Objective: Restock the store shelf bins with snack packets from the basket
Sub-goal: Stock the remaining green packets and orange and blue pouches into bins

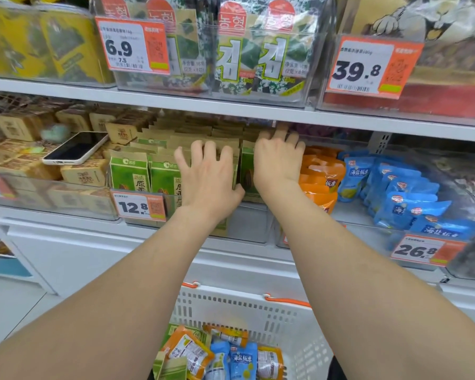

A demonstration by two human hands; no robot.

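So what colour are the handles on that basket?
Orange handles on a white basket, clearest in the head view.

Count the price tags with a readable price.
4: 6.9 tag and 39.8 tag in the upper row, 12.8 tag and 26.8 tag in the lower row. Others are cut off or hidden.
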